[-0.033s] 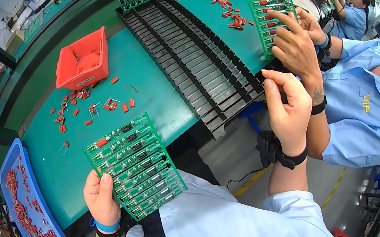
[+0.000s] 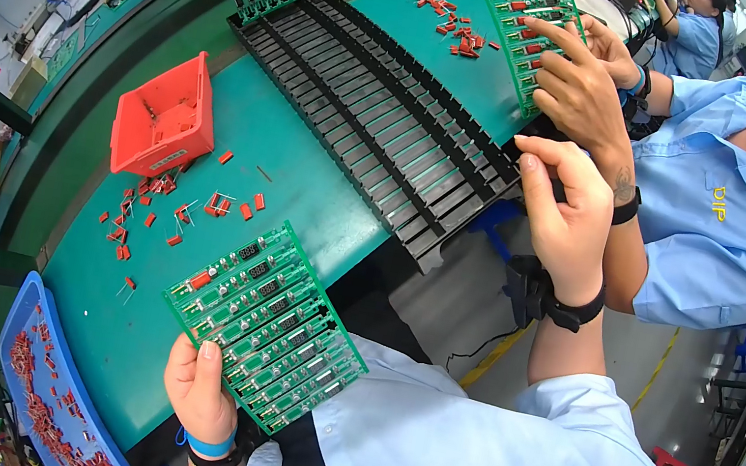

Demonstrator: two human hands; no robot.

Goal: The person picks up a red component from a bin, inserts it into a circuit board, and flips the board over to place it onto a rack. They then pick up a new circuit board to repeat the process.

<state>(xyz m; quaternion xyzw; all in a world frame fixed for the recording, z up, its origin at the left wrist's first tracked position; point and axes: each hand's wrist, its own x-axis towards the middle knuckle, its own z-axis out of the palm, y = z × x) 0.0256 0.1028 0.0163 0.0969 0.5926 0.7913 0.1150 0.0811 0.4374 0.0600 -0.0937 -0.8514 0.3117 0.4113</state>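
Green circuit board [image 2: 267, 326], held by the table [image 2: 305, 196]: my left hand [image 2: 203, 391] grips its lower-left edge, apparently keeping the populated face visible. My raised right hand [image 2: 567, 217] curls; I cannot tell whether it pinches anything. Red components [image 2: 260, 202] lie beyond, presumably for reach.

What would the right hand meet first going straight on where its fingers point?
Likely the black slotted rack, to the left of the right hand; depth is unclear, so it might pass above it.

Bin [image 2: 194, 145] on tbl [image 2: 297, 210], L of rack [image 2: 358, 127], behind nearest PCB [image 2: 267, 326].
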